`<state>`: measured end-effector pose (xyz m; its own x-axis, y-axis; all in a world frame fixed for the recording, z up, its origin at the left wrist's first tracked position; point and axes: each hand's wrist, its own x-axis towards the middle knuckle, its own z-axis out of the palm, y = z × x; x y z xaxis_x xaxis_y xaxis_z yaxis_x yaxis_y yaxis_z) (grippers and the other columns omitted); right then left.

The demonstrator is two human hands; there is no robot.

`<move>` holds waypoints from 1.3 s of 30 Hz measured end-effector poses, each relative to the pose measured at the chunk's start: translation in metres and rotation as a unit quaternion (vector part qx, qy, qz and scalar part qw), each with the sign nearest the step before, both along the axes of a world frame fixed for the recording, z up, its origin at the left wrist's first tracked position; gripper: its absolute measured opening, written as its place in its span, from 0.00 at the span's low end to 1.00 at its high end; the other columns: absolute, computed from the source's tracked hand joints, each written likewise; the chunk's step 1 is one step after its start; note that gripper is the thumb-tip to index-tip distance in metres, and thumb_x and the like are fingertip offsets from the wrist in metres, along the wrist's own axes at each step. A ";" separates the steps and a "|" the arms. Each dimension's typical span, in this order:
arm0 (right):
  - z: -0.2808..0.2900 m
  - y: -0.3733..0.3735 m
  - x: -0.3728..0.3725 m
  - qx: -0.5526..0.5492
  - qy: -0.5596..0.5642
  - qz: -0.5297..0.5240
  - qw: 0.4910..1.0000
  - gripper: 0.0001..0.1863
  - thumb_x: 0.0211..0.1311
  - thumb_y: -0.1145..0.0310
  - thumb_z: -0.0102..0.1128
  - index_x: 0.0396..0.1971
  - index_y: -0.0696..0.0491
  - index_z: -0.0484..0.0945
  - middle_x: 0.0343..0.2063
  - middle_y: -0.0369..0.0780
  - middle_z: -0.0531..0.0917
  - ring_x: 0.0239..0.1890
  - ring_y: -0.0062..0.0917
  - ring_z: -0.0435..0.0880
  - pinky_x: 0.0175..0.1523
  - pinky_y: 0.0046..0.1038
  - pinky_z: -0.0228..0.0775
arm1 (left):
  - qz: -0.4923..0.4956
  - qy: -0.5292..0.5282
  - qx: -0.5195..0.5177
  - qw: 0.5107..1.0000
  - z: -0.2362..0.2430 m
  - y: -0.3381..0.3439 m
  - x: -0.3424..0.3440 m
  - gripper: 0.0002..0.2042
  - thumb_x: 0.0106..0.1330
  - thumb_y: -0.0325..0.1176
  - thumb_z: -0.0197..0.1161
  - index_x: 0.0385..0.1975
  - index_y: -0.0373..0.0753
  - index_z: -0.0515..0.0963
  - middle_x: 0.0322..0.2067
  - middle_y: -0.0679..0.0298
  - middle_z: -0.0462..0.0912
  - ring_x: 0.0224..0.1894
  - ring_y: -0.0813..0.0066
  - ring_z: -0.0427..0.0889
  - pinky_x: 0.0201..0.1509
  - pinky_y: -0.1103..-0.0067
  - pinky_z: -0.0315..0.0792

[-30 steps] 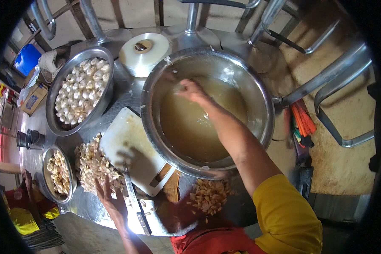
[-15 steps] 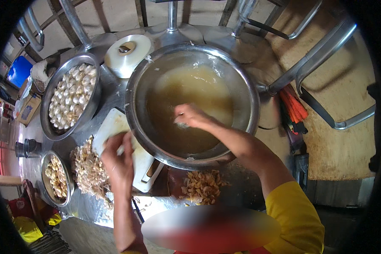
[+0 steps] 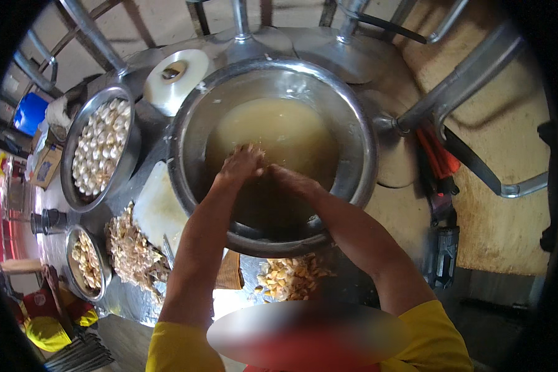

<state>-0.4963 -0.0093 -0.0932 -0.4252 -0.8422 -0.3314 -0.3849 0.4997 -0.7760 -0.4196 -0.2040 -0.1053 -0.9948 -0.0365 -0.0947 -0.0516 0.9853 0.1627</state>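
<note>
Where water (image 3: 273,118) stands, left hand (image 3: 243,163) beside right hand (image 3: 291,180).

No legible txt or nos.

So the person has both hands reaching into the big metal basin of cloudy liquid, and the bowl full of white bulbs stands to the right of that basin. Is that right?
Not quite: the bowl full of white bulbs stands to the left of the big metal basin, as the head view shows. The left hand and right hand do reach into that basin of cloudy liquid.
</note>
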 end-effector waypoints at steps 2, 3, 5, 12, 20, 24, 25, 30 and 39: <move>0.051 0.006 0.015 -0.023 -0.071 0.045 0.996 0.19 0.58 0.73 0.57 0.51 0.55 0.79 0.48 0.50 0.84 0.52 0.40 0.84 0.57 0.40 0.73 | -0.014 -0.043 -0.011 0.999 -0.008 0.009 0.028 0.25 0.58 0.37 0.69 0.57 0.42 0.77 0.55 0.54 0.80 0.60 0.53 0.78 0.62 0.63 0.74; 0.074 0.005 0.023 -0.037 -0.105 0.075 0.991 0.19 0.59 0.72 0.57 0.52 0.55 0.79 0.48 0.50 0.84 0.52 0.41 0.84 0.57 0.41 0.73 | -0.015 -0.146 0.009 0.989 -0.016 0.007 0.039 0.24 0.57 0.36 0.69 0.55 0.41 0.79 0.52 0.51 0.81 0.57 0.53 0.80 0.61 0.63 0.75; 0.037 0.002 0.020 0.024 -0.017 0.158 0.987 0.20 0.59 0.71 0.58 0.52 0.55 0.80 0.48 0.51 0.85 0.51 0.42 0.85 0.56 0.41 0.74 | -0.030 -0.266 0.042 0.963 0.001 0.017 0.043 0.21 0.53 0.33 0.69 0.50 0.39 0.82 0.47 0.48 0.84 0.53 0.53 0.83 0.59 0.63 0.76; 0.025 0.009 0.063 0.105 0.062 0.196 0.973 0.18 0.58 0.70 0.57 0.49 0.55 0.83 0.46 0.52 0.85 0.52 0.43 0.84 0.56 0.43 0.75 | -0.023 -0.243 0.133 0.961 0.059 0.044 0.076 0.15 0.50 0.30 0.67 0.39 0.35 0.86 0.41 0.44 0.85 0.46 0.48 0.85 0.51 0.61 0.78; 0.078 0.045 0.066 0.024 0.048 0.224 0.973 0.13 0.54 0.73 0.60 0.40 0.57 0.85 0.40 0.50 0.87 0.43 0.40 0.88 0.49 0.40 0.77 | -0.054 -0.215 0.149 0.964 0.106 0.074 0.086 0.12 0.56 0.32 0.62 0.34 0.31 0.85 0.35 0.43 0.85 0.40 0.46 0.86 0.43 0.61 0.77; 0.107 0.069 0.062 -0.092 -0.120 0.104 0.983 0.08 0.56 0.72 0.64 0.35 0.60 0.84 0.34 0.45 0.88 0.35 0.30 0.86 0.44 0.37 0.78 | -0.063 -0.181 0.298 0.935 0.147 0.072 0.101 0.12 0.58 0.33 0.62 0.36 0.32 0.83 0.33 0.46 0.85 0.37 0.51 0.85 0.40 0.64 0.75; 0.105 0.071 0.063 -0.123 -0.175 0.050 0.976 0.08 0.58 0.72 0.64 0.36 0.59 0.83 0.35 0.43 0.87 0.35 0.28 0.85 0.43 0.36 0.78 | -0.082 -0.129 0.355 0.922 0.159 0.072 0.105 0.12 0.58 0.33 0.62 0.37 0.32 0.83 0.32 0.48 0.85 0.35 0.54 0.85 0.39 0.66 0.75; 0.113 0.078 0.071 -0.164 -0.509 -0.124 0.836 0.19 0.76 0.53 0.51 0.46 0.56 0.77 0.36 0.39 0.83 0.37 0.28 0.83 0.40 0.32 0.81 | 0.178 -0.037 0.569 0.802 0.188 0.119 0.117 0.09 0.67 0.26 0.62 0.45 0.33 0.80 0.34 0.57 0.86 0.35 0.70 0.83 0.41 0.75 0.76; 0.135 0.115 0.016 -0.116 -0.319 -0.240 0.909 0.15 0.72 0.57 0.59 0.47 0.52 0.79 0.29 0.30 0.78 0.31 0.17 0.77 0.31 0.17 0.67 | 0.107 0.174 0.481 0.853 0.184 0.112 0.033 0.11 0.66 0.22 0.58 0.46 0.31 0.82 0.32 0.52 0.86 0.36 0.57 0.86 0.46 0.72 0.78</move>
<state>-0.4800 0.1055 0.0422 -0.5452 -0.6891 -0.4773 0.4008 0.2858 -0.8704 -0.3867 -0.0925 0.0782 -0.9492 -0.2922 0.1165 0.0029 0.3621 0.9322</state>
